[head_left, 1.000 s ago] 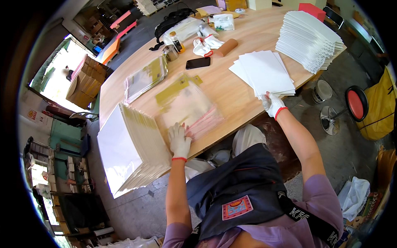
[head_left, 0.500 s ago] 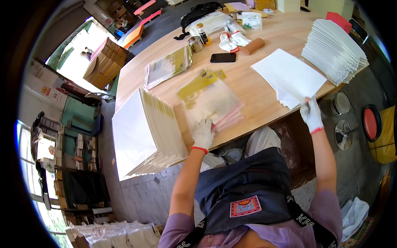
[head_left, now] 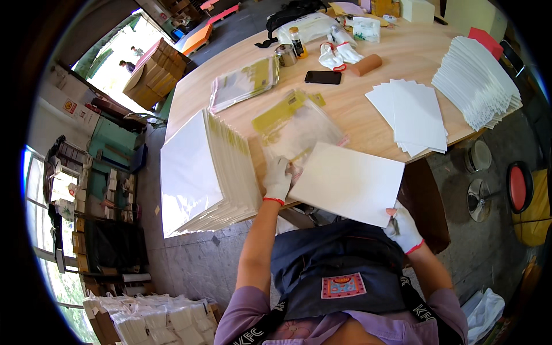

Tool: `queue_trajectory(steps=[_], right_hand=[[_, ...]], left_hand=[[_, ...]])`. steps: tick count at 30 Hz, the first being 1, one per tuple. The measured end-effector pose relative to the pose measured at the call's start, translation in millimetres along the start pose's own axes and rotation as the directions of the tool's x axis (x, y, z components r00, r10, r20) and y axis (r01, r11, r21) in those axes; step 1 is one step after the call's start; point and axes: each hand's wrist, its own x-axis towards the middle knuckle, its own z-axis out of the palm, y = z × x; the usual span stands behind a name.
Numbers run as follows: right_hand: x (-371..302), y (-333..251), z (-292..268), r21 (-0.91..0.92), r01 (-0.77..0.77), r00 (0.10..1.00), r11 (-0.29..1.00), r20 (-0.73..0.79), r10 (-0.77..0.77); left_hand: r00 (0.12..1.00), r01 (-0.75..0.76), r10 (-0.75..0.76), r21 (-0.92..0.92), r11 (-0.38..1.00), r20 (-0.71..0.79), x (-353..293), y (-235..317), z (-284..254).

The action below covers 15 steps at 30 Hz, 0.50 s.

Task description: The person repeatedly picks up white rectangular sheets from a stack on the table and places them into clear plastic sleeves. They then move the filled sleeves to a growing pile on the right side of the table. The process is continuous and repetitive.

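My right hand [head_left: 404,228], in a white glove with a red cuff, pinches a white rectangular board [head_left: 348,183] at its near right corner. The board hangs tilted over the table's front edge, its left end by my left hand. My gloved left hand [head_left: 278,179] grips the near edge of a clear plastic bag [head_left: 300,131] with a yellow-green printed band. That bag tops a small pile of similar bags, partly hidden by the board. Left of this hand stands a tall stack of bagged white boards [head_left: 201,172].
Several loose white boards [head_left: 417,115] lie fanned at the right, near a tall white stack [head_left: 476,80]. More printed bags [head_left: 244,83] lie farther back. Behind are a black phone [head_left: 322,77], a brown roll [head_left: 366,65], spare gloves [head_left: 339,56], a metal can [head_left: 284,56] and a bottle [head_left: 298,42].
My right hand has brought a white board from the fanned boards leftward and nearer, up to the bags. My left hand stays at the bags' near edge, where it now lifts the top one.
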Motion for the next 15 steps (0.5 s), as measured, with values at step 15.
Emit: queue_trajectory(steps=[15], right_hand=[[10, 28, 9, 0.043, 0.120, 0.983, 0.992, -0.145, -0.113]], left_hand=[[0.998, -0.035, 0.055, -0.428, 0.903, 0.033, 3, 15, -22]])
